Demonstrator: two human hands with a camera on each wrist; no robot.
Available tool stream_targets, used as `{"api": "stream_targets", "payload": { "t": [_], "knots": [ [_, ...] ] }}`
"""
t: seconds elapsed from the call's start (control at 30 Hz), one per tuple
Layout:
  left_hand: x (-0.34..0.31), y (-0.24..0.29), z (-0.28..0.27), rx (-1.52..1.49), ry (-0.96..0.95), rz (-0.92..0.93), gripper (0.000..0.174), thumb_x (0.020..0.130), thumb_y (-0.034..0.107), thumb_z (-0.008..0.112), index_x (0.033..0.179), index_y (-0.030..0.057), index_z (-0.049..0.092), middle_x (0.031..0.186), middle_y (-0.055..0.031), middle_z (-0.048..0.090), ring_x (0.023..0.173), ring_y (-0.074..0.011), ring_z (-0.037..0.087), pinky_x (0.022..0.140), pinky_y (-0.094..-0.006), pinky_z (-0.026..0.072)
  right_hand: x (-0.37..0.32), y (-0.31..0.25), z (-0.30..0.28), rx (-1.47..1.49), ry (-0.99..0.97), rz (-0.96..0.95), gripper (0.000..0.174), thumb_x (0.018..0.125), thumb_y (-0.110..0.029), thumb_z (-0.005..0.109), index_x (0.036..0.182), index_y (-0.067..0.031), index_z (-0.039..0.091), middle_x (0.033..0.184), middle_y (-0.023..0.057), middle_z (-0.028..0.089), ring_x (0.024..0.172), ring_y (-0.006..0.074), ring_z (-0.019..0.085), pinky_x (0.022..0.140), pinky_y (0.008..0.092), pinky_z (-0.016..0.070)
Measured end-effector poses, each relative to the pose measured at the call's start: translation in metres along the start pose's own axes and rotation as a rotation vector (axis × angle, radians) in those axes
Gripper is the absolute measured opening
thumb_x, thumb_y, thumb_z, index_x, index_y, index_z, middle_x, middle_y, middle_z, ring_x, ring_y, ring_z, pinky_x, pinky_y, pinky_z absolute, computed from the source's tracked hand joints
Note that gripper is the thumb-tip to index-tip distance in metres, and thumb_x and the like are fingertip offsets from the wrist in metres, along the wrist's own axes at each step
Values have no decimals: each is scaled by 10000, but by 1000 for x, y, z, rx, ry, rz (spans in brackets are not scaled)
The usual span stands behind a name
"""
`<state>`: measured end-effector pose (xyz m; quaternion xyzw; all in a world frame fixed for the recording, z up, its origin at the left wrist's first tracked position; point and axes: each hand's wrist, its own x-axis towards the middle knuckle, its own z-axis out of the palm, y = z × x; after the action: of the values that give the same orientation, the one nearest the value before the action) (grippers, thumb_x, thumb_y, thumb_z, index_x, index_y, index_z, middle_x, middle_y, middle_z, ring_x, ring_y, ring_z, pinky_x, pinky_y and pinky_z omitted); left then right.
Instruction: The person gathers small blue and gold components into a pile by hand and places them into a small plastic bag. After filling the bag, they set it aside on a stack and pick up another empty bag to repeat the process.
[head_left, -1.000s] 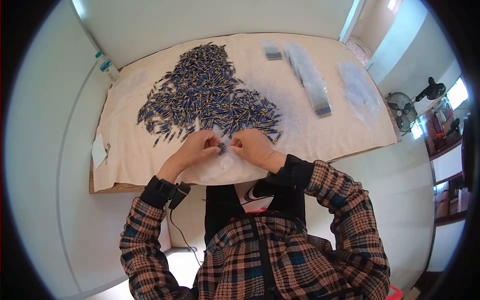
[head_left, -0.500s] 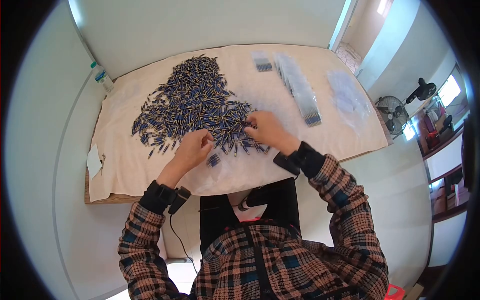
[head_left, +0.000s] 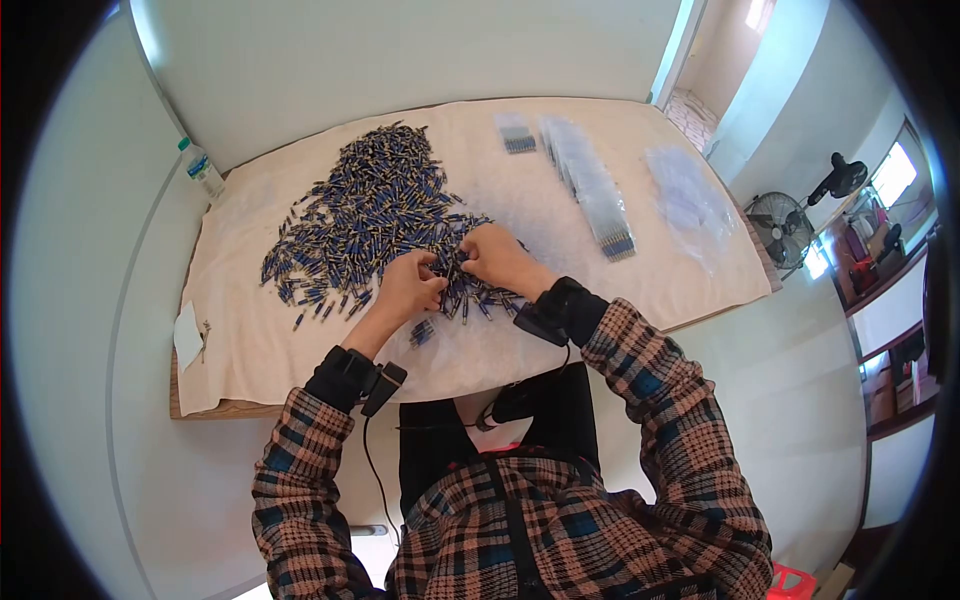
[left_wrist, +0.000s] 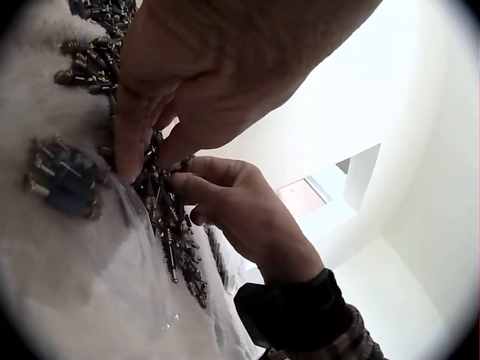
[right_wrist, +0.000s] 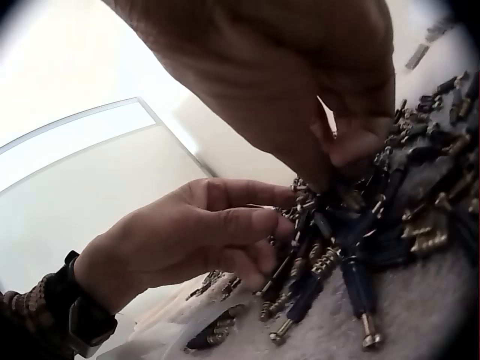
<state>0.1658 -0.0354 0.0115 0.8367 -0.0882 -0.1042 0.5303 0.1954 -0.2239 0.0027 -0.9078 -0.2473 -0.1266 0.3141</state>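
Note:
A heap of small blue pieces with brass-coloured, screw-like ends point(head_left: 370, 200) spreads over the cloth-covered table. At the heap's near edge my left hand point(head_left: 408, 287) pinches some of these pieces between thumb and fingers. Close beside it, my right hand point(head_left: 498, 260) reaches down into the heap, thumb and fingertips together on pieces; its fingertips are partly hidden in the right wrist view. Just in front of the left hand lies a small bundle of the same pieces point(left_wrist: 64, 180) in a clear plastic bag point(left_wrist: 142, 259), flat on the cloth.
Filled clear bags point(head_left: 590, 185) overlap in a row at the back right, with another filled bag point(head_left: 517, 138) beside them. Farther right lie loose clear bags point(head_left: 690, 195). A bottle point(head_left: 200, 168) stands at the left edge, above a white paper point(head_left: 187, 335).
Both hands have left the small bundle, which now lies on the cloth. The right hand went to the heap, then moved left; the left hand joined it at the heap's near edge.

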Motion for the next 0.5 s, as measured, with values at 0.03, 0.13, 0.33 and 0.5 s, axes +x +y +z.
{"api": "stream_targets", "payload": {
  "t": [0.03,0.13,0.33,0.5],
  "knots": [
    [0,-2,0,-107,-1,-38,380,789,-2,640,1141,-80,521,776,-130,641,640,-172,650,506,-270,545,2,-6,4,40,-4,12,192,624,-176,726,708,-24,645,739,170,616,751,348,607,678,425,479],
    [-1,-9,-1,-219,1,-59,370,806,-27,609,1159,-77,508,837,-132,635,657,-178,650,537,-273,560,5,-22,9,128,-7,27,155,628,-153,704,668,-18,640,660,172,602,683,341,613,628,423,479],
    [-6,-16,-6,-362,-22,-51,352,829,-43,572,1174,-68,504,912,-133,626,683,-190,652,571,-281,571,5,-33,2,207,-107,24,171,735,-137,675,708,23,623,577,105,584,546,164,581,520,315,443],
    [-8,-2,-3,-413,-74,-5,336,845,-29,554,1175,-64,505,912,-129,627,696,-184,653,577,-275,569,1,-8,-1,431,-103,37,174,838,-111,595,749,36,621,599,32,582,578,66,541,522,263,439]
  ]
}}
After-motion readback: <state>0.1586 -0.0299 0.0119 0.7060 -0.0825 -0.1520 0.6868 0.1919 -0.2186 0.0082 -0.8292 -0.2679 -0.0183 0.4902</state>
